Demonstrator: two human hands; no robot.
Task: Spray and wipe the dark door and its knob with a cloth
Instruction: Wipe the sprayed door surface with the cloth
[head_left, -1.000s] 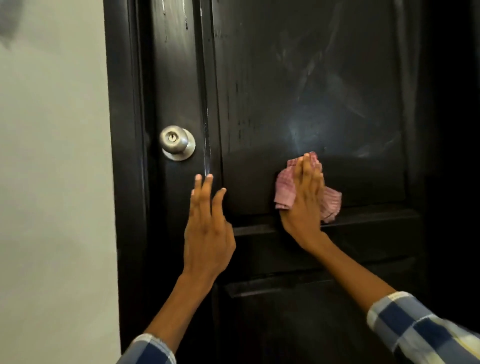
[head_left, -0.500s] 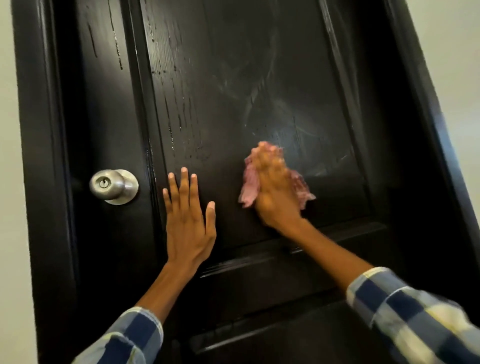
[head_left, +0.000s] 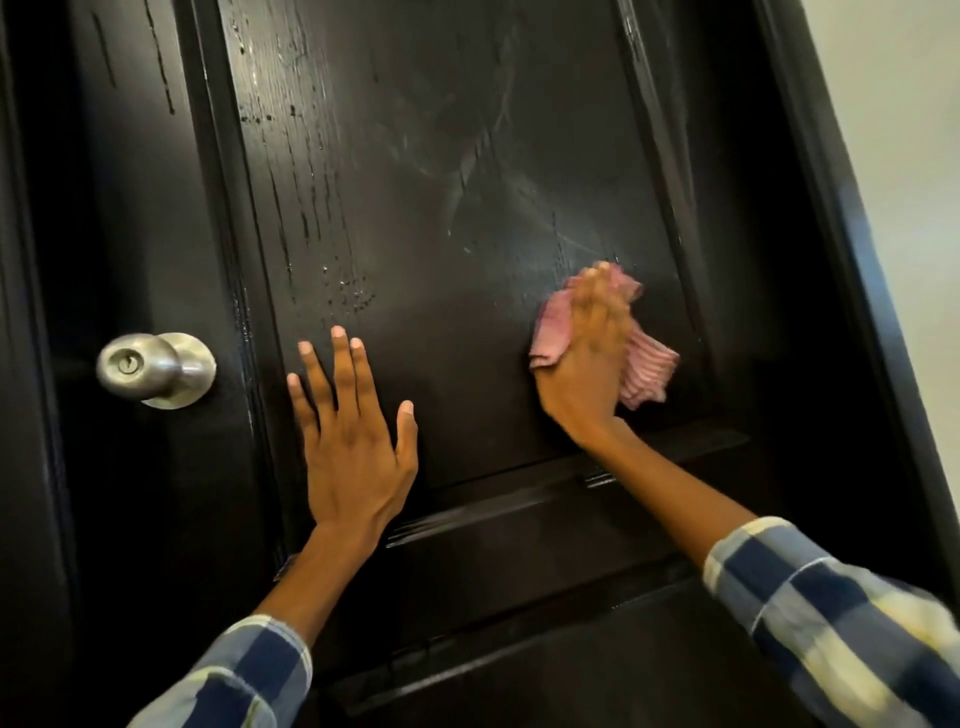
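Against the door (head_left: 467, 156), the right hand (head_left: 587, 364) presses a pink cloth (head_left: 649, 369), fingers straight and together. Left hand (head_left: 353, 447) lies flat, fingers spread, beside the knob (head_left: 150, 366).

— Any lettering, numbers or brand marks in shot?

— None that reads. The round brushed-metal door knob (head_left: 156, 370), out at nine o'clock, shows only a keyhole, no stamp I can make out.

— And the dark glossy panelled door (head_left: 441, 156)?

— Streaks and droplets only, no label. Nothing legible on the pink striped cloth (head_left: 644, 364) at three o'clock either.
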